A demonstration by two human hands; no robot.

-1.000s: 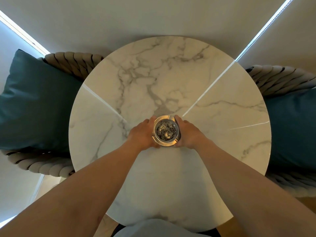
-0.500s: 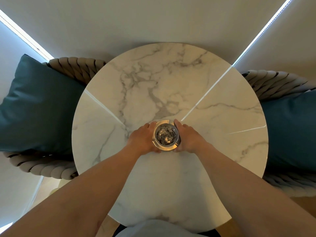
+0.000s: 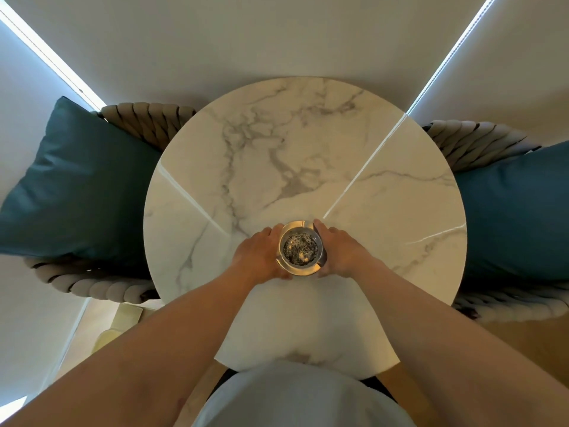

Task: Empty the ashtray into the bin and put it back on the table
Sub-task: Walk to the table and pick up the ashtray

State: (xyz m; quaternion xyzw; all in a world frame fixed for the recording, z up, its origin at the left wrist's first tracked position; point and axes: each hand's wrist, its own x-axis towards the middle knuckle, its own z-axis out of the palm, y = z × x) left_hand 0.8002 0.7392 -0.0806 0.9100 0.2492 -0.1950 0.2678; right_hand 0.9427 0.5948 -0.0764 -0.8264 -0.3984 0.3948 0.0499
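Note:
A round metal ashtray filled with dark ash and butts sits near the middle of the round white marble table. My left hand cups its left side, fingers curled against the rim. My right hand presses on its right side the same way. Both hands grip the ashtray between them. Whether it rests on the marble or is just off it, I cannot tell. No bin is in view.
Two woven rope chairs flank the table, each with a teal cushion: one on the left, one on the right. Pale blinds hang behind the table. Wooden floor shows at the lower left.
Both hands stay on the ashtray. The view has tilted downward and pulled back, so the table sits lower in the frame and my torso shows at the bottom.

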